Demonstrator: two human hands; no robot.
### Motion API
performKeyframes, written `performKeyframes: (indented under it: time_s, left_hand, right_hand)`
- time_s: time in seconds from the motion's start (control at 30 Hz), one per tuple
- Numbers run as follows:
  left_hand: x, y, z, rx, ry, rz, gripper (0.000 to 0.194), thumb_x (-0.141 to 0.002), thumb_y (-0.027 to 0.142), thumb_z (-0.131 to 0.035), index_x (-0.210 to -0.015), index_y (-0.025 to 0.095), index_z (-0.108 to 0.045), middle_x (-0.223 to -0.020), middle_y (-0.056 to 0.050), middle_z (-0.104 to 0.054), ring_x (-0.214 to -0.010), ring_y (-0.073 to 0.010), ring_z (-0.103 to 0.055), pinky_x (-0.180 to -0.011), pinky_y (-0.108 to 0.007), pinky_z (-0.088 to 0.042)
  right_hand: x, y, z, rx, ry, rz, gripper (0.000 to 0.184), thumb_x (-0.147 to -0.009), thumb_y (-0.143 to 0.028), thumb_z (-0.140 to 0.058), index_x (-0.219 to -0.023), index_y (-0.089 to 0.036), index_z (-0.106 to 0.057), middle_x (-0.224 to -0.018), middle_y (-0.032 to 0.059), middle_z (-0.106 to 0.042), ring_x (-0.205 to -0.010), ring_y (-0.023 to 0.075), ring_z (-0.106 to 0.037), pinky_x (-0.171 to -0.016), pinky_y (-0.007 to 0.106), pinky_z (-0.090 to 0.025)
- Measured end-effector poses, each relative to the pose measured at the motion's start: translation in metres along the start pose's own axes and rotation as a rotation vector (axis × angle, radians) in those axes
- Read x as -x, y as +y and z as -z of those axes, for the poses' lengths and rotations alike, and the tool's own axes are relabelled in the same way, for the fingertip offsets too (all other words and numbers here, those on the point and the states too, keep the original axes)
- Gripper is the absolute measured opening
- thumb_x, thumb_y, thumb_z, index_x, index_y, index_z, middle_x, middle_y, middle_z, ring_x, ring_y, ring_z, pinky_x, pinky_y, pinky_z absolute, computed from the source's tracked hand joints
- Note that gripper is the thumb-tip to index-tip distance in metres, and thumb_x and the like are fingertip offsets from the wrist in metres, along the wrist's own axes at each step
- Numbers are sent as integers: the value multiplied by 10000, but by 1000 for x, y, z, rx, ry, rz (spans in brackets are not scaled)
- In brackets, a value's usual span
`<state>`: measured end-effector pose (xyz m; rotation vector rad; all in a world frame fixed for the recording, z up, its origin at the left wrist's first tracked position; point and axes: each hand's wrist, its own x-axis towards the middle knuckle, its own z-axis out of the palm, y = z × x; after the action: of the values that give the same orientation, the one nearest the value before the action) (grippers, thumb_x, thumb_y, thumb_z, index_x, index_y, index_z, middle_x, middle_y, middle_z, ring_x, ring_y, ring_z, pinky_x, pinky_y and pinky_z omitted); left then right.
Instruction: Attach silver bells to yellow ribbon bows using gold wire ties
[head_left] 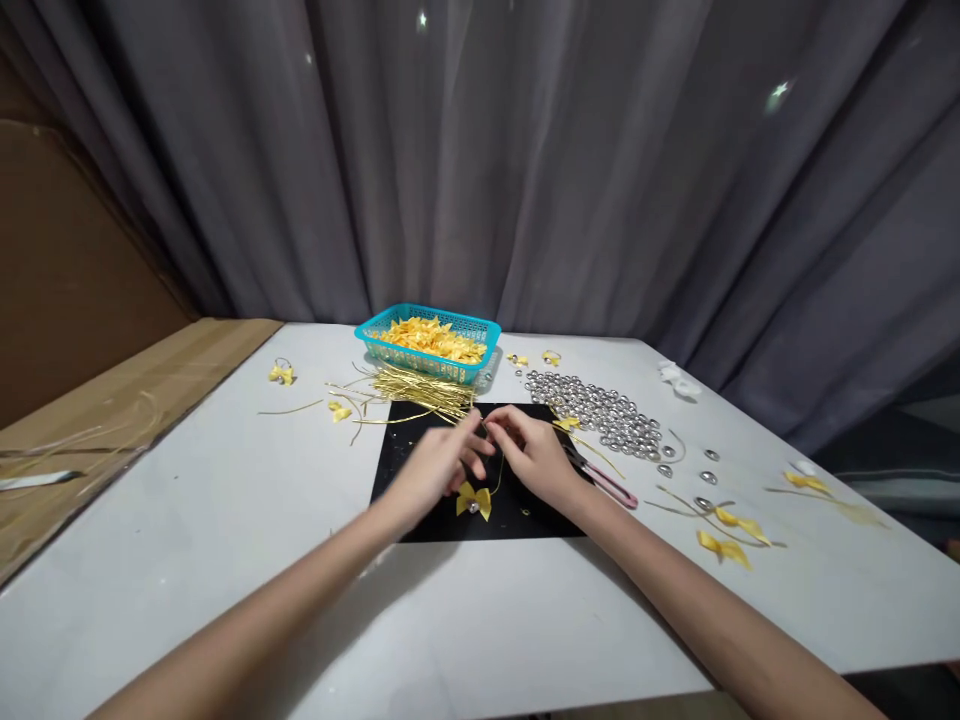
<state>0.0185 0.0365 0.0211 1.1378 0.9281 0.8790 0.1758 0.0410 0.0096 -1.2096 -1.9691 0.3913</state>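
Above the black mat (405, 510), my right hand (534, 455) pinches a thin gold wire (501, 472) between thumb and fingertips. The wire runs down towards a yellow ribbon bow (473, 500) with a silver bead at its centre; whether the bow touches the mat I cannot tell. Close by on the left is my left hand (442, 460), slightly blurred, with thumb and fingers apart and nothing visible in them. Its thumb tip is near the right fingertips. Just beyond both hands lies a bundle of gold wires (424, 388).
A blue basket (480, 370) of yellow bows stands at the back. Silver beads (600, 410) spread to the right, near pink-handled scissors (611, 487). Loose bows (724, 547) and wires lie at right; a finished-looking bow (282, 374) sits at left. Cardboard (135, 410) borders the table's left.
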Motion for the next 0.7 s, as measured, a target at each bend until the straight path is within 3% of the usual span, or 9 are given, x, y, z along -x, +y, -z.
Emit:
performKeyframes:
  time_s: [0.1,0.17,0.27,0.43,0.6,0.7]
  left_hand:
    - [-5,-8,-8,-52,38,16,500,-786,568,-528,-549,129,-551,-459,46,-408,-355,-37,-276,-359,-207,-193]
    - [-9,-14,-8,-16,95,-40,460,-709,570,-604,-582,129,-586,-460,68,-361,-362,-31,-233,-366,-210,-135]
    - [-13,-20,2,71,139,-93,399,-684,519,-641,-748,125,-656,-509,79,-363,-378,-30,-237,-372,-193,-145]
    - [-12,-19,19,118,154,-68,381,-688,476,-665,-808,114,-683,-581,46,-470,-425,-31,-342,-416,-174,-286]
    - [-9,-18,16,42,99,69,385,-657,469,-705,-760,97,-694,-620,-1,-565,-447,-42,-421,-449,-179,-355]
    - [-7,-19,14,47,64,118,362,-639,452,-728,-715,100,-697,-622,-14,-592,-455,-45,-437,-477,-187,-387]
  right_hand:
    - [2,-3,3,32,-62,63,145,-893,-213,-439,-888,-183,-581,-773,34,-659,-652,138,-589,-600,237,-404]
    - [2,-1,6,51,-58,48,132,-886,-211,-460,-872,-182,-588,-783,33,-664,-651,135,-581,-602,235,-399]
    - [-1,2,10,64,-80,1,127,-881,-247,-489,-857,-185,-598,-733,13,-659,-547,110,-522,-534,222,-359]
    - [0,4,11,93,-190,42,104,-872,-229,-514,-927,-196,-595,-767,0,-688,-539,96,-548,-536,208,-359]
    - [6,4,8,315,-188,286,186,-921,-236,-444,-925,-190,-624,-765,39,-698,-637,139,-618,-568,232,-364]
    - [8,-2,6,418,-198,433,252,-934,-194,-389,-904,-179,-639,-694,54,-673,-592,147,-589,-543,251,-348]
